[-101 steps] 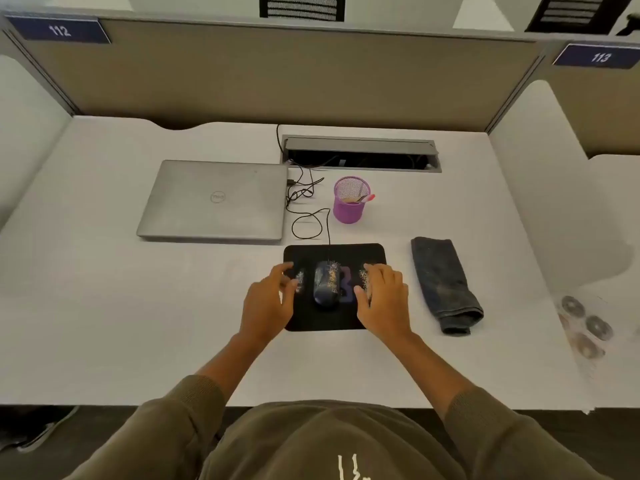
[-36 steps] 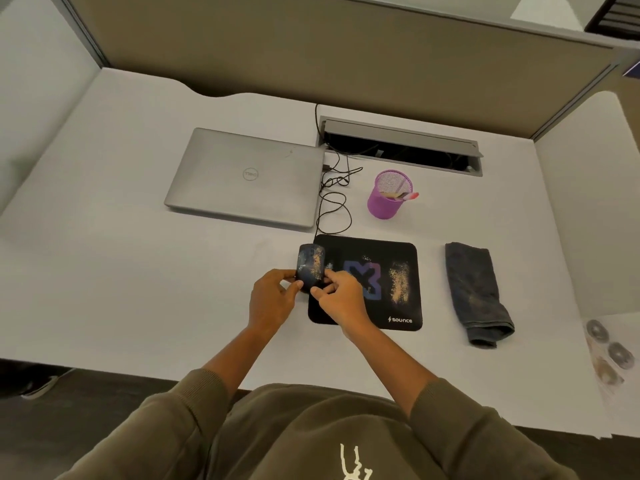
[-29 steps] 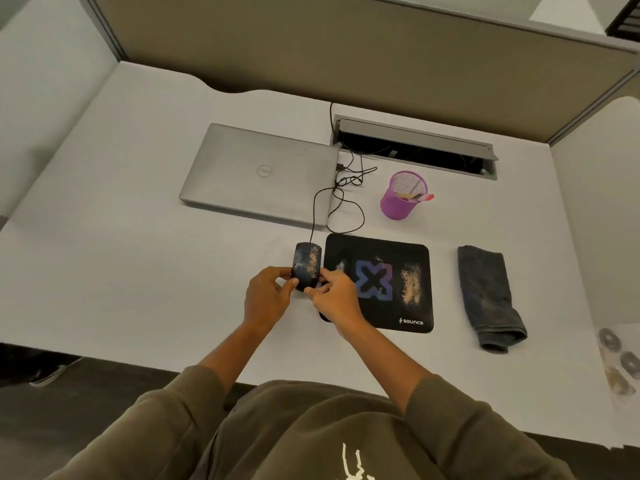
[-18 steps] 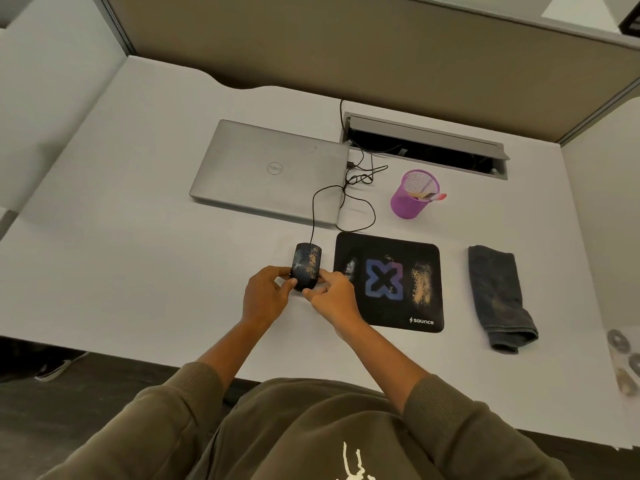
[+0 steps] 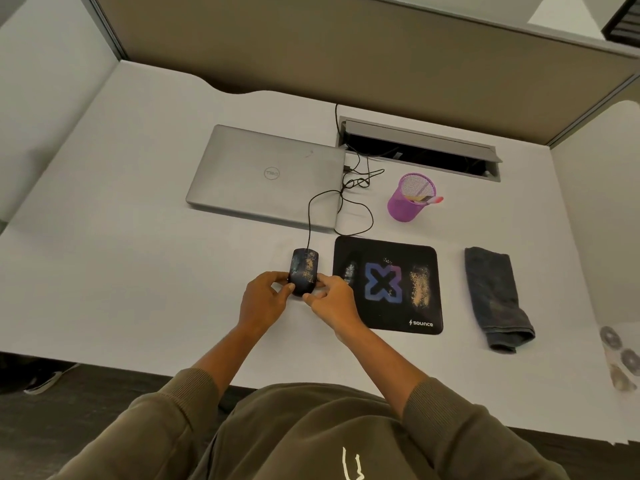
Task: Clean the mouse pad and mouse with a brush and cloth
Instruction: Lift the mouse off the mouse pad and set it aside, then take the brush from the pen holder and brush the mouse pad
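A dark wired mouse (image 5: 304, 268) dusted with pale grit rests on the white desk just left of the black mouse pad (image 5: 388, 285). My left hand (image 5: 263, 299) and my right hand (image 5: 332, 299) both pinch the mouse's near end from either side. The pad carries a purple X logo and streaks of the same grit. A dark grey cloth (image 5: 495, 296) lies folded to the right of the pad. A purple mesh cup (image 5: 410, 199) behind the pad holds a pink-tipped tool, possibly the brush.
A closed silver laptop (image 5: 266, 174) lies at the back left, with the mouse cable (image 5: 346, 202) looping beside it. A cable tray slot (image 5: 419, 150) runs along the back. Small round discs (image 5: 620, 358) sit at the desk's right edge. Partition walls surround the desk.
Both hands lifted the mouse off the pad and carried it left onto the bare desk. The pad's logo and grit streaks are now uncovered. In the last half second the hands hardly moved.
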`<state>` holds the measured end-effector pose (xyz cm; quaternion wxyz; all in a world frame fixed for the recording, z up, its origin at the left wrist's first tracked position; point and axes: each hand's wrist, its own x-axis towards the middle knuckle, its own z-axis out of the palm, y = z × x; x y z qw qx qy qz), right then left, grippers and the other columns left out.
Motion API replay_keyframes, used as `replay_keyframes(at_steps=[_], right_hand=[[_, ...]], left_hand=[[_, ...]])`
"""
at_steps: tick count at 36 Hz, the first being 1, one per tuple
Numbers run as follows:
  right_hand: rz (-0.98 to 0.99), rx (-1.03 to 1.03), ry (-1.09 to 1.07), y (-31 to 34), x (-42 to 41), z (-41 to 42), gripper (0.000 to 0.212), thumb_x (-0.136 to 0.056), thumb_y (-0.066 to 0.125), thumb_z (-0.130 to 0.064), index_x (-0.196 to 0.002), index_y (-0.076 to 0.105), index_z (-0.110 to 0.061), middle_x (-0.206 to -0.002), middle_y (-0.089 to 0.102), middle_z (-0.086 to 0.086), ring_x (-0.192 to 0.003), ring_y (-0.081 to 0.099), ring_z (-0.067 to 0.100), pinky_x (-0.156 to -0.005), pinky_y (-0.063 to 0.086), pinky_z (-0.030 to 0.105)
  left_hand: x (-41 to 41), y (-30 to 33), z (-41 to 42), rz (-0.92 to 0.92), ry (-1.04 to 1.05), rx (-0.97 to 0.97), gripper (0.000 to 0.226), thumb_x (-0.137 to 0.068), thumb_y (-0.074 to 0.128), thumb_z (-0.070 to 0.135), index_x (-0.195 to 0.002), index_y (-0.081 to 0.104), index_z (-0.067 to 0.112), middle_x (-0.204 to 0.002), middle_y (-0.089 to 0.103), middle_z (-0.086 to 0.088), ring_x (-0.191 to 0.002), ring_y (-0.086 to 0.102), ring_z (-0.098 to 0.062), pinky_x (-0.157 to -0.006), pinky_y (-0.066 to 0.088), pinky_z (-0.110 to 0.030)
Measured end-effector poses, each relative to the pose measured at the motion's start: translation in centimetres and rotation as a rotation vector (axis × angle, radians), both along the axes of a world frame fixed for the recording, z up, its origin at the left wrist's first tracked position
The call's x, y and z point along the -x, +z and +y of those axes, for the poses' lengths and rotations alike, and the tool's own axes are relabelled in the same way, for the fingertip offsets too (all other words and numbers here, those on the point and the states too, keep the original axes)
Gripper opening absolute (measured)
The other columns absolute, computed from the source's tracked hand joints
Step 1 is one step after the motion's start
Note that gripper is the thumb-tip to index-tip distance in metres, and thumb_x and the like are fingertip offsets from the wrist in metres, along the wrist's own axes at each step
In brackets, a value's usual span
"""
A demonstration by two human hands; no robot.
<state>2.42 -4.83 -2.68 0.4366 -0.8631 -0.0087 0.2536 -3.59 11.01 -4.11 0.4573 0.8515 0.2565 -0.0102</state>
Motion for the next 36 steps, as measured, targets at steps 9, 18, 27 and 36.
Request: replay_keyframes(at_steps=[9,18,27,36], right_hand=[[0.018,0.025,-0.010,0.2,-1.3,-1.5,0.063,-0.090,0.081,-0.017,-0.147,0.056,-0.010,-0.122,0.063,0.003,-0.109,0.066,0.022,-0.103,0.057,0.038],[-0.192,0.073,0.073,2.9,-5.5,-5.5,0.052,-0.089,0.081,-0.019,-0.138,0.063,-0.014,-0.120,0.063,0.001,-0.094,0.066,0.014,-0.091,0.061,0.033],[-0.462,0.155,0.086,7.9,-14.0,-11.7,0.045,-0.091,0.077,-0.021,-0.135,0.065,-0.019,-0.119,0.062,-0.005,-0.095,0.060,0.009,-0.088,0.056,0.032],[-0.697,0.515,0.234,10.5,-21.0,-15.7,0.066,-0.086,0.084,-0.023,-0.146,0.057,-0.016,-0.145,0.055,0.007,-0.131,0.052,0.026,-0.100,0.056,0.037]], left_hand=[[-0.1,0.8,-0.1,-0.041,0.084,-0.014,0.041,-0.096,0.072,0.031,-0.133,0.065,0.013,-0.117,0.072,-0.002,-0.091,0.068,-0.019,-0.087,0.058,-0.034],[-2.0,2.6,-1.6,-0.172,0.076,-0.089,0.032,-0.097,0.070,0.030,-0.127,0.062,0.023,-0.116,0.067,0.008,-0.075,0.064,-0.011,-0.070,0.054,-0.021],[-7.1,5.5,-6.4,-0.293,-0.192,-0.160,0.036,-0.098,0.068,0.029,-0.131,0.062,0.016,-0.121,0.064,0.003,-0.089,0.061,-0.008,-0.084,0.052,-0.017],[-13.3,7.4,-11.6,-0.229,-0.444,-0.169,0.060,-0.097,0.069,0.036,-0.150,0.046,0.020,-0.151,0.047,-0.001,-0.138,0.044,-0.018,-0.115,0.043,-0.044]])
